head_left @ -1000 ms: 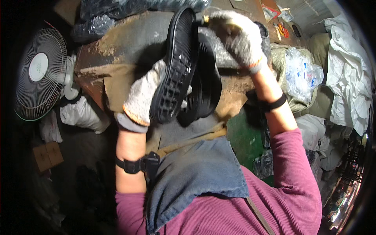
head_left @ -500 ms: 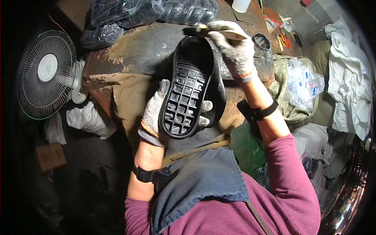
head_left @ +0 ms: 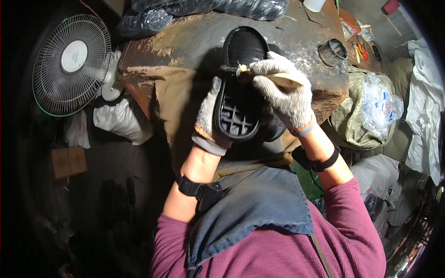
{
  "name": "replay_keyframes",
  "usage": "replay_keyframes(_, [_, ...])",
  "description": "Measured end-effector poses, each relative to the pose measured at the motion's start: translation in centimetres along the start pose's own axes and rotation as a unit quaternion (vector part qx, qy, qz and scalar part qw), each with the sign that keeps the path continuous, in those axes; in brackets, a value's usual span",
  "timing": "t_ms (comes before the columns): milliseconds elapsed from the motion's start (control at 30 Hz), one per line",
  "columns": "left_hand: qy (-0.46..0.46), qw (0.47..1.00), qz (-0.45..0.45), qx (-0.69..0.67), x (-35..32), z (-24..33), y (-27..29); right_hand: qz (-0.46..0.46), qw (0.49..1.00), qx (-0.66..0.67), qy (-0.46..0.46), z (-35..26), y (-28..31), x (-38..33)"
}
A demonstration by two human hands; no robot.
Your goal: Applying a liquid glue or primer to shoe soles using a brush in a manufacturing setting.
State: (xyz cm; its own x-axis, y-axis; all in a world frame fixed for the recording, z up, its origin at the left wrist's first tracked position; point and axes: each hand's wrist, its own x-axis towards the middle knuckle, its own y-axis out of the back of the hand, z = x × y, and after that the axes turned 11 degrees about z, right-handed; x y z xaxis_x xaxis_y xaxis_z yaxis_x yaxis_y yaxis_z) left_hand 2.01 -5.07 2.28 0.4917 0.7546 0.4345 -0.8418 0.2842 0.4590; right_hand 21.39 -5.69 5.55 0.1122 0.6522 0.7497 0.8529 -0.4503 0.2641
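A black shoe sole [head_left: 246, 46] is tilted up before me, its hollow inner face with a grid of square ribs toward me. My left hand [head_left: 209, 111], in a grey knit glove, is closed round the sole's lower left edge. A second black sole [head_left: 277, 129] shows partly behind it. In my gloved right hand [head_left: 293, 97] is a brush [head_left: 283, 80] with a pale wooden handle. Its dark bristle end lies across the middle of the sole's hollow; whether it touches the surface cannot be made out. The right hand covers part of the sole's right side.
A worn workbench [head_left: 185, 51] bears plastic-wrapped black bundles [head_left: 252, 8], a smeared round pot [head_left: 333, 52] and a white cup [head_left: 314, 4]. Orange-handled scissors [head_left: 364, 52] lie farther right. A fan [head_left: 74, 58] stands left; sacks [head_left: 357, 125] crowd the right.
The brush in my right hand has moved down from the sole's far end to its middle. Bench and surroundings now sit higher and farther right in the picture.
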Motion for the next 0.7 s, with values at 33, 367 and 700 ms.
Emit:
replay_keyframes(33, [0.007,0.999,0.052,-0.006,-0.3,-0.2,0.1,-0.001,1.0,0.01,-0.026,-1.8,-0.3,-0.4])
replay_keyframes(367, [0.247,0.613,-0.087,-0.746,0.8,-3.3,5.3,-0.174,0.983,0.04,0.048,-6.3,1.5,-2.8])
replay_keyframes(700, [-0.119,0.971,0.098,0.181,1.6,-1.9,8.5,-0.189,0.978,-0.055,-0.073,-7.0,-1.9,-0.8])
